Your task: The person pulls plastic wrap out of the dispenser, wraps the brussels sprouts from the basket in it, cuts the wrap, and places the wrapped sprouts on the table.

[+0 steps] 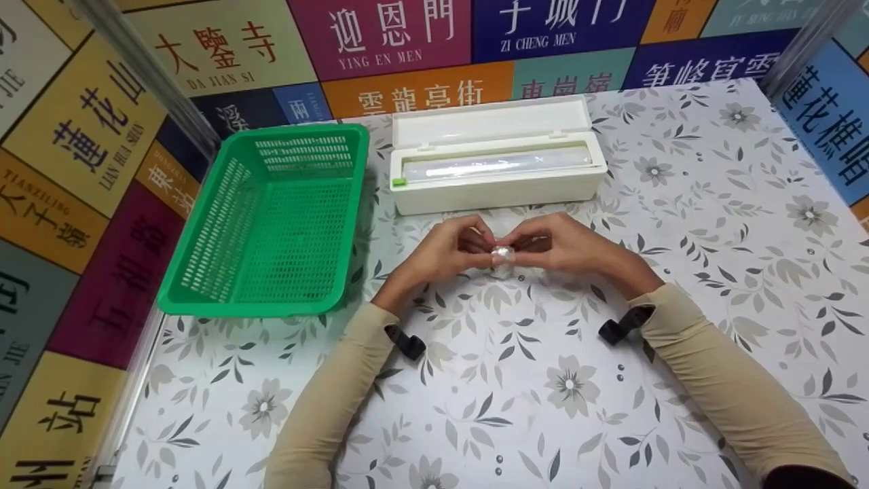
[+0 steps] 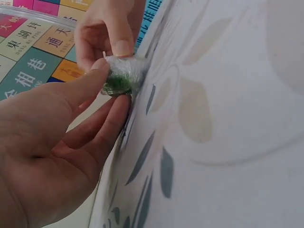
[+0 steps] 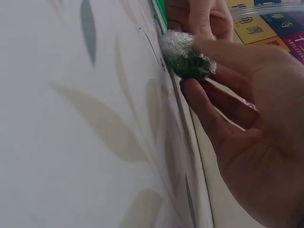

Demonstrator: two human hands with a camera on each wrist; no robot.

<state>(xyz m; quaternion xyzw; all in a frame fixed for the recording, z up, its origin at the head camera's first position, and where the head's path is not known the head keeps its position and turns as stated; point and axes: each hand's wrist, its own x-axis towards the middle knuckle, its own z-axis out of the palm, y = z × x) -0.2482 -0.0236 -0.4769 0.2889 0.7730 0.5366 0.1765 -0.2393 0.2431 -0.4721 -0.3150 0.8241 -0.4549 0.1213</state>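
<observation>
A small bundle point(image 1: 502, 255) in crinkled clear plastic wrap sits between both hands in front of the white box. Something dark green shows through the wrap of this bundle point(image 2: 124, 78) in the left wrist view; its kind cannot be told. My left hand point(image 1: 448, 248) pinches the bundle from the left with thumb and fingers. From the right, my right hand point(image 1: 560, 246) pinches it the same way, the fingertips of both hands nearly meeting. In the right wrist view the wrapped bundle point(image 3: 183, 52) is close to the tabletop, partly covered by the thumb.
Behind the hands stands a white cling film box point(image 1: 499, 193) with its lid point(image 1: 489, 125) raised and a roll of film point(image 1: 499, 165) inside. To the left is a green plastic basket point(image 1: 292, 238). Panels with printed characters point(image 1: 394, 34) border the flower-patterned table point(image 1: 563, 435).
</observation>
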